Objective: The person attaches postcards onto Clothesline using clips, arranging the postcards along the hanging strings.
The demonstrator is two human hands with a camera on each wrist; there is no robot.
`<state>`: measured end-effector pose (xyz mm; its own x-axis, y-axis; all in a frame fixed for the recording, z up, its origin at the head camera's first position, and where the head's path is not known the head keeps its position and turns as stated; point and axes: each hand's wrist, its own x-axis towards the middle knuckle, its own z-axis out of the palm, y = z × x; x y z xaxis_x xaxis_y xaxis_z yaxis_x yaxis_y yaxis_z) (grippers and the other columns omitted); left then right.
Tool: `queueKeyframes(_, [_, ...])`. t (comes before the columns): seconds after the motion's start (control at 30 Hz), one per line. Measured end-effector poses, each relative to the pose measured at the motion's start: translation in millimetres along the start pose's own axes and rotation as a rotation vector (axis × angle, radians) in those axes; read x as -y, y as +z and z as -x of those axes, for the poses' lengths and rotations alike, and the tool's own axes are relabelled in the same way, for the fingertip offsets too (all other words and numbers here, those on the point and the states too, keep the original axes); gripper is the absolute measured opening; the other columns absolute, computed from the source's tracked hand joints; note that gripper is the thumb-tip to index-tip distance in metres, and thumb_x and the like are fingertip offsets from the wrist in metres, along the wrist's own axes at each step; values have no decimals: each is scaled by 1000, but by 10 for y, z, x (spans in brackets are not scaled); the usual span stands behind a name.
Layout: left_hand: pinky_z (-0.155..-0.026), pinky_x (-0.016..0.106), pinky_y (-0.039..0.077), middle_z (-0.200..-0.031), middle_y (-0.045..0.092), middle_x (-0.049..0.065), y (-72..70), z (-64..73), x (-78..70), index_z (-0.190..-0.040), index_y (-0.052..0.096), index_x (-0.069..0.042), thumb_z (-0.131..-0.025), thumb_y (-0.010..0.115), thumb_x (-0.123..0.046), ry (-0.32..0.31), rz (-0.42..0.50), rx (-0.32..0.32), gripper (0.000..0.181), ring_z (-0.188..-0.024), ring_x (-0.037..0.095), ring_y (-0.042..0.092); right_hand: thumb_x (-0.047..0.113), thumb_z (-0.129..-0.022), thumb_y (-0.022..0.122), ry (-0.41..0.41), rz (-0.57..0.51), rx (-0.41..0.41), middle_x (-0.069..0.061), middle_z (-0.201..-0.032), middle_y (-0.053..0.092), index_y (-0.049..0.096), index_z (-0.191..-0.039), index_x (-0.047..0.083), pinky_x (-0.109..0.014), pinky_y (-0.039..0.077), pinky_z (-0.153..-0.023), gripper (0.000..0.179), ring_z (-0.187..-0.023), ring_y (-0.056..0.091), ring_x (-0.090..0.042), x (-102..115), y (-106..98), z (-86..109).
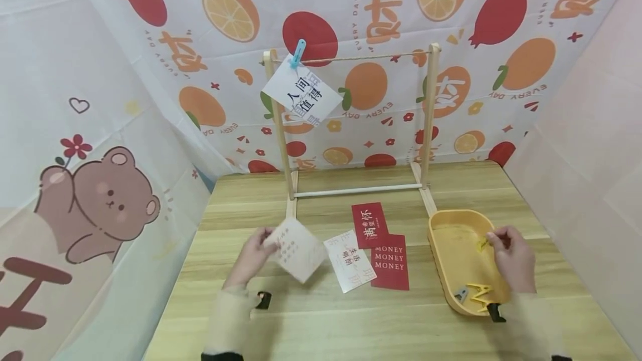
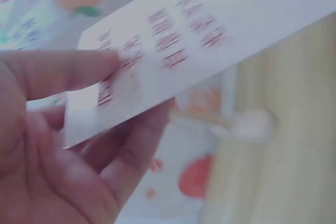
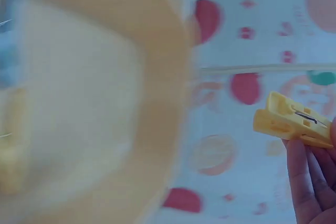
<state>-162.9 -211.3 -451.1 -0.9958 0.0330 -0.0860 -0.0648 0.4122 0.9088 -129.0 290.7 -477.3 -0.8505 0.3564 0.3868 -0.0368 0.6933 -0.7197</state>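
A fruit-print cloth backs the wooden counter [image 1: 321, 316], where a drying rack [image 1: 351, 127] stands. Beside the yellow tray [image 1: 451, 255], the right hand [image 1: 511, 258] pinches a yellow clothespin [image 3: 291, 121]. The left hand [image 1: 251, 258] grips a white card [image 1: 298, 249].

Tabletop [image 1: 351, 316] was light wood with plank-like grain, running from the near edge back to the cloth. A printed fabric backdrop [image 1: 351, 27] hung behind, white with oranges, red pomegranates, small flowers and red-orange characters. The left cloth panel [image 1: 100, 194] carried a brown cartoon bear holding a red flower, plus a small heart outline. The right cloth panel [image 1: 592, 144] was plain pale pink. Lighting was even and soft, with no hard shadows on the wood.
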Motion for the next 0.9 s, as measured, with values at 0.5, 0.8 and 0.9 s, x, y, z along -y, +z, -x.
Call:
queueKeyframes(0.5, [-88, 30, 41, -103, 56, 9, 368, -1015, -1604, -107, 46, -4, -92, 48, 6, 231, 1226, -141, 18, -90, 18, 56, -9, -81, 63, -266, -950, -43, -15, -87, 58, 61, -82, -4, -24, 53, -70, 5, -76, 64, -19, 2201, -260, -1609])
queueKeyframes(0.8, [-70, 22, 47, -94, 60, 7, 595, -1477, -1784, -99, 48, -5, -86, 56, 8, 190, 1315, -354, 20, -78, 16, 60, -3, -87, 59, -218, -850, 191, -12, -91, 54, 56, -81, 1, -24, 52, -76, 7, -83, 61, -21, 3320, 167, -2286])
queueKeyframes(0.9, [-67, 21, 47, -92, 62, 7, 680, -1541, -1728, -100, 51, -5, -86, 59, 5, 126, 1338, -371, 19, -76, 15, 61, 0, -89, 58, -216, -761, 231, -10, -88, 53, 55, -82, 3, -24, 52, -75, 7, -82, 60, -20, 3529, 370, -2385])
